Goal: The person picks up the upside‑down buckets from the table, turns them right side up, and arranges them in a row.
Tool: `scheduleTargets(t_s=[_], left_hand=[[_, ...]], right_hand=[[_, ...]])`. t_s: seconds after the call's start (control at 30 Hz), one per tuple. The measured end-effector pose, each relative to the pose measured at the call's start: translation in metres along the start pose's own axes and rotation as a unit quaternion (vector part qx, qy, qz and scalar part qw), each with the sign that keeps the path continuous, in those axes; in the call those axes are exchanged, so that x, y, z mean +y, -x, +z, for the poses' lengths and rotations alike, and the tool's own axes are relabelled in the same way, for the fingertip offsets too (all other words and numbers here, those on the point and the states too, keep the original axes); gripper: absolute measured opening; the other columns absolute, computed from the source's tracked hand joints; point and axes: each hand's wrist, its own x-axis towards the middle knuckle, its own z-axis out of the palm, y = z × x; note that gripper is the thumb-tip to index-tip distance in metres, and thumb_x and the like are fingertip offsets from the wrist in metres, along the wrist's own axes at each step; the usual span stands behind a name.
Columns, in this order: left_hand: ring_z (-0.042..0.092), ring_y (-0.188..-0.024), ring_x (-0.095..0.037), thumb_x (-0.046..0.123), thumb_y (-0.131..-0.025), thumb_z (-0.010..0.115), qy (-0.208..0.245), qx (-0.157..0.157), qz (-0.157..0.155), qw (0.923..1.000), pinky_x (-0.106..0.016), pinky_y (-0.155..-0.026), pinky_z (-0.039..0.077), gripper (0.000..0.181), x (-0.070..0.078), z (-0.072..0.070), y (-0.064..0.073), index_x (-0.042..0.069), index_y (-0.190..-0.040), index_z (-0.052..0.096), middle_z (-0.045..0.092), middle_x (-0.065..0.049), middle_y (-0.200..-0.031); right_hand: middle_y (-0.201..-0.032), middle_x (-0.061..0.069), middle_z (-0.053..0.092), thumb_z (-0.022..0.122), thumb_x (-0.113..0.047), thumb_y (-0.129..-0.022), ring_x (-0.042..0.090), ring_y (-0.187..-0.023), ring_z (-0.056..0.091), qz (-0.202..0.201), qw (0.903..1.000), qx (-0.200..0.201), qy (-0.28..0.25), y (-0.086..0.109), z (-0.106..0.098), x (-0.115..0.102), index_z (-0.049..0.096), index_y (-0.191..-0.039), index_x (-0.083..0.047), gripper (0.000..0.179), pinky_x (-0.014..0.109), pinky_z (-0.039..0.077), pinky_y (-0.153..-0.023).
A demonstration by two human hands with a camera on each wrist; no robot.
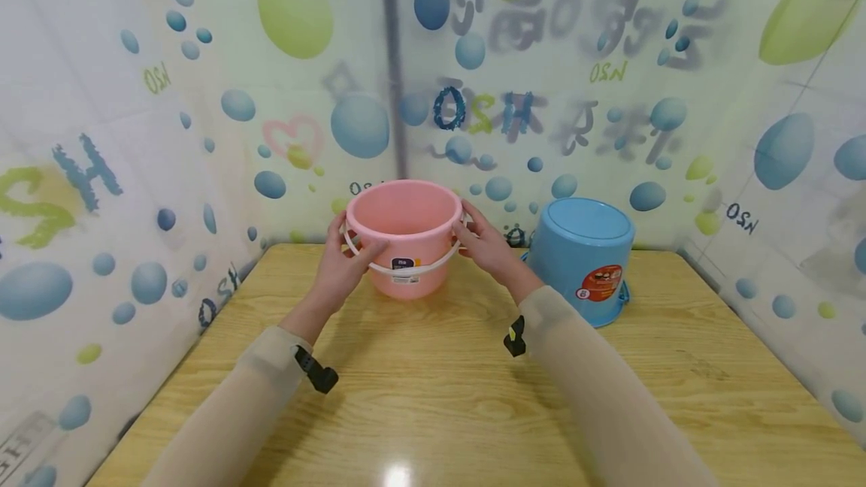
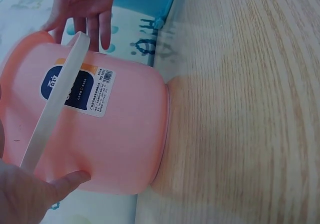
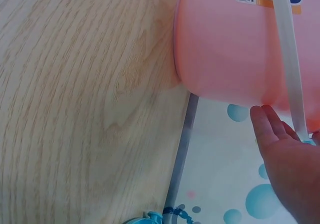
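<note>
A pink bucket [image 1: 406,276] with a white handle [image 1: 413,269] and a dark label stands upright on the wooden table, close to its back edge. My left hand [image 1: 345,265] grips it on the left, thumb lying along the front wall below the rim; the other fingers are partly hidden behind the side. On the opposite side my right hand [image 1: 487,243] holds the bucket near the rim and the handle's end. In the right wrist view, fingertips [image 3: 260,116] of that hand touch the pink wall. The handle hangs down across the front.
A blue bucket [image 1: 585,261] stands upside down at the back right, beside my right forearm, with a red sticker on it. Patterned curtains [image 1: 304,96] enclose the back and both sides of the table [image 1: 433,397].
</note>
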Motion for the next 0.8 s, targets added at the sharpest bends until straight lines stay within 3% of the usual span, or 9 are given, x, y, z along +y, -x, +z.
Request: scheduleTargets(t_s=[0.3,0.57,0.8], left_hand=[[0.054,-0.144,-0.04,0.049,-0.099,0.082,0.003,0.004,-0.002,1.0,-0.058,-0.117,0.055,0.109,-0.002,0.001,0.0,0.041,-0.177,0.005,0.032,-0.016,-0.174],[0.025,-0.166,-0.041,0.053,-0.098,0.08,-0.028,0.015,-0.001,0.9995,-0.06,-0.13,0.039,0.116,0.0,-0.003,0.004,0.035,-0.178,-0.002,0.013,-0.01,-0.184],[0.018,-0.171,-0.04,0.049,-0.099,0.08,-0.039,0.019,0.004,0.9991,-0.057,-0.136,0.029,0.117,0.006,-0.011,0.01,0.029,-0.178,-0.003,0.007,-0.014,-0.186]], right_hand=[[-0.176,0.02,0.035,0.049,-0.048,-0.117,0.041,-0.158,0.045,0.002,1.0,-0.003,-0.004,0.002,-0.001,-0.001,0.009,-0.179,-0.03,0.076,0.059,0.046,-0.126],[-0.184,0.016,0.018,0.053,-0.053,-0.114,0.046,-0.164,0.035,-0.001,0.9992,0.009,0.04,0.009,-0.002,-0.006,0.006,-0.179,-0.033,0.082,0.063,0.04,-0.129],[-0.185,0.017,0.015,0.06,-0.051,-0.112,0.042,-0.162,0.04,-0.004,0.997,0.025,0.074,0.026,-0.007,-0.011,0.006,-0.179,-0.029,0.089,0.064,0.043,-0.126]])
